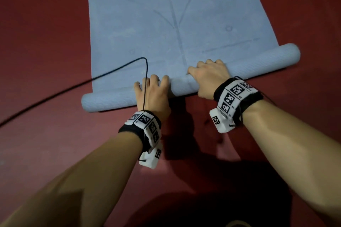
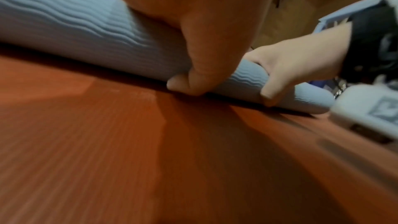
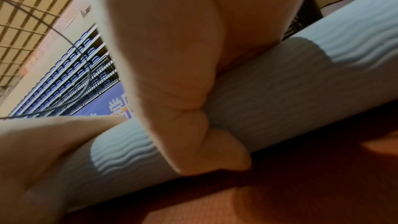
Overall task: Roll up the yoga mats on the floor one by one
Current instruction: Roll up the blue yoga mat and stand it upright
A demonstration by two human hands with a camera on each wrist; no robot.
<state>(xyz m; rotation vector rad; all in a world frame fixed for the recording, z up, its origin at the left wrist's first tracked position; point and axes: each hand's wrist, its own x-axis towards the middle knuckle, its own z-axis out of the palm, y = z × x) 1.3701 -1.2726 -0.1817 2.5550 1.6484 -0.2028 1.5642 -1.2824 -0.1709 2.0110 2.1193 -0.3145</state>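
Note:
A blue-grey yoga mat (image 1: pixel 166 24) lies on the red floor, its far part flat, its near end wound into a thin roll (image 1: pixel 262 59) that runs slantwise from lower left to upper right. My left hand (image 1: pixel 151 89) grips the roll left of its middle, fingers curled over the top. In the left wrist view the roll (image 2: pixel 75 28) shows its wavy ribbing and my thumb (image 2: pixel 187 83) presses its near side at floor level. My right hand (image 1: pixel 208 77) grips the roll just to the right. The right wrist view shows the roll (image 3: pixel 290 91) with that thumb (image 3: pixel 217 151) tucked beneath.
A black cable (image 1: pixel 73 86) runs from my left wrist, loops over the mat's left edge and trails off left across the red floor (image 1: pixel 46 33). Rows of blue stand seats (image 3: pixel 64 74) and a blue banner show far behind.

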